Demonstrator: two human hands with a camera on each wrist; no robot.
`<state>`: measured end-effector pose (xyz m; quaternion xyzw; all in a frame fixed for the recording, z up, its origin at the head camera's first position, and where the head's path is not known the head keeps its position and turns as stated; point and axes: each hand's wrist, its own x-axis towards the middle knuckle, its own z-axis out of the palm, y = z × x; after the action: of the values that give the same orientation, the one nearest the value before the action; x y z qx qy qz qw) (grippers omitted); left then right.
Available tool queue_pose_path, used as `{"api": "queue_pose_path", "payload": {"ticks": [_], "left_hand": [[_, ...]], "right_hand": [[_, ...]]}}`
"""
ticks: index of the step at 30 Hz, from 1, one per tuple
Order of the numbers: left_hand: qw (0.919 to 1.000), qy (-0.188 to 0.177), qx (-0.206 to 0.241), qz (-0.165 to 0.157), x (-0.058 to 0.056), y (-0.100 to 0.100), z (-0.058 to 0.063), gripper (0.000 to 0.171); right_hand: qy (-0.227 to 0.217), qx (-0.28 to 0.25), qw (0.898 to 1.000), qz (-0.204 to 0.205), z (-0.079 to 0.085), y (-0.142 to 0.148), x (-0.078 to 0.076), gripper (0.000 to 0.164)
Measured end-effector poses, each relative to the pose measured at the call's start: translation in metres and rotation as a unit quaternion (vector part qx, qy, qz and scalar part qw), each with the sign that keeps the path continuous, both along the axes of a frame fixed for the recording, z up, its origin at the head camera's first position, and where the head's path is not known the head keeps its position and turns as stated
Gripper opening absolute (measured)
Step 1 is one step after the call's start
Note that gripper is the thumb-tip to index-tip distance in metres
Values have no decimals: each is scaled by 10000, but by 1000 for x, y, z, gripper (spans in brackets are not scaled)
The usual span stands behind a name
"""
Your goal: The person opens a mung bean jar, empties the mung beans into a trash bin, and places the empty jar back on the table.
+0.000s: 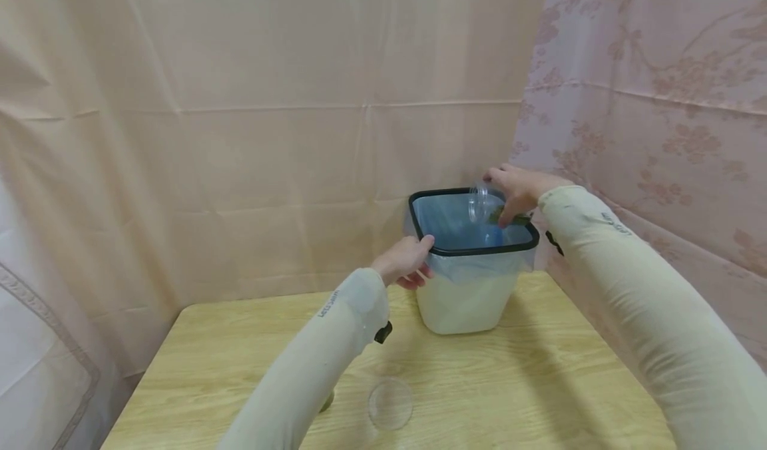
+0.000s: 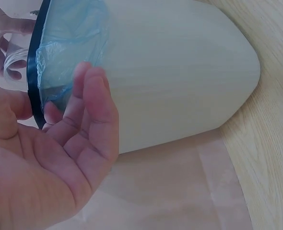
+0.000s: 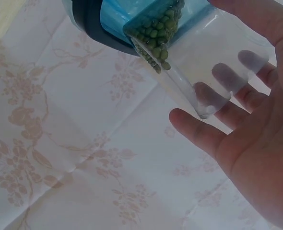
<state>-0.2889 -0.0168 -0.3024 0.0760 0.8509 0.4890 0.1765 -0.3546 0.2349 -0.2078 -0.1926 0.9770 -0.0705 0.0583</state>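
In the head view my right hand [image 1: 520, 189] holds a clear plastic jar [image 1: 478, 202] on its side, over the mouth of a trash bin [image 1: 464, 303]. Its threaded mouth points left. Small round green beans [image 3: 156, 36] lie gathered along one side inside the jar in the right wrist view, and the fingers [image 3: 237, 112] wrap its clear wall. My left hand [image 1: 406, 261] grips the bin's near left edge, thumb on the black rim [image 2: 33, 62], other fingers bent outside against the blue liner [image 2: 74, 38]. The bin is cream and stands upright.
A clear round lid [image 1: 390, 403] lies on the wood-grain table [image 1: 240, 343] at the front. Partly hidden by the left forearm is a small olive-coloured thing [image 1: 327, 401]. A beige curtain [image 1: 269, 170] hangs behind, and a flowered cloth [image 1: 671, 137] to the right.
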Motion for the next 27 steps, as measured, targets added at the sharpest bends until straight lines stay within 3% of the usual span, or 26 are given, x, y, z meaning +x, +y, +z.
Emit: {"api": "queue_pose_path", "payload": {"ticks": [15,27], "left_hand": [[10000,-42,-6,64,1,-2,-1,46],[9999,-53,-43,140,1,-2,-2,47]], "right_hand": [[395,262,9987,177,-5,-7,1,93],[528,600,9968,91,-4,-13,7,92]]}}
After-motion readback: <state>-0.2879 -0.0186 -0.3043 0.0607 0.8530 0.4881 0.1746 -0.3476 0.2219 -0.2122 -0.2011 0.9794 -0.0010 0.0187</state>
